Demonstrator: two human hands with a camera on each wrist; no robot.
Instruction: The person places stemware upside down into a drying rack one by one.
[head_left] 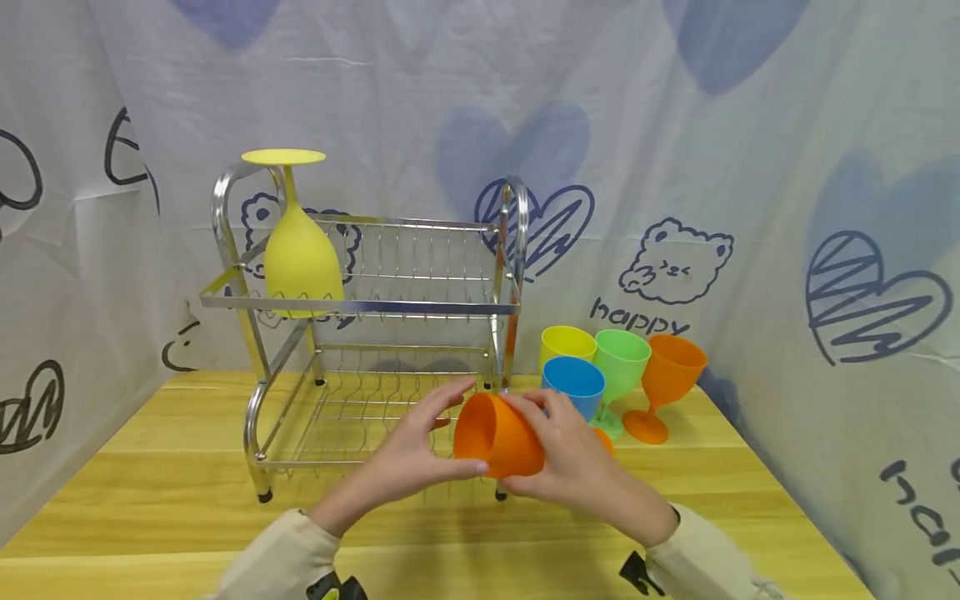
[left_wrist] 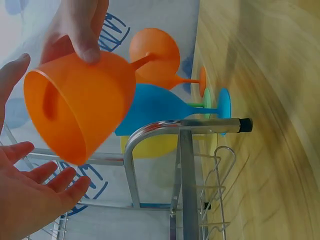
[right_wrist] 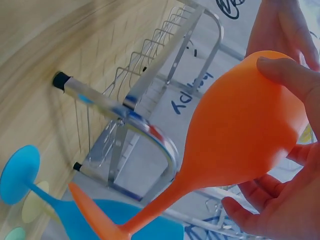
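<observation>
My right hand point(head_left: 566, 446) grips an orange plastic goblet point(head_left: 513, 437) round its bowl, thumb on one side and fingers on the other. The goblet lies tilted in the air, mouth toward the left hand; its stem and foot show in the right wrist view, running down to the lower left. My left hand point(head_left: 408, 454) is held beside the mouth with fingers spread, thumb near the rim. In the left wrist view the left fingers point(left_wrist: 55, 182) are extended just below the rim. A two-tier metal dish rack point(head_left: 367, 307) stands behind the hands.
Upside down on the rack's upper tier, at the left end, is a yellow goblet point(head_left: 300, 258). Right of the rack stand upright goblets: yellow point(head_left: 566, 340), blue point(head_left: 573, 382), green point(head_left: 621, 362) and orange point(head_left: 671, 371). A patterned cloth point(head_left: 420, 108) hangs behind the wooden table point(head_left: 135, 475).
</observation>
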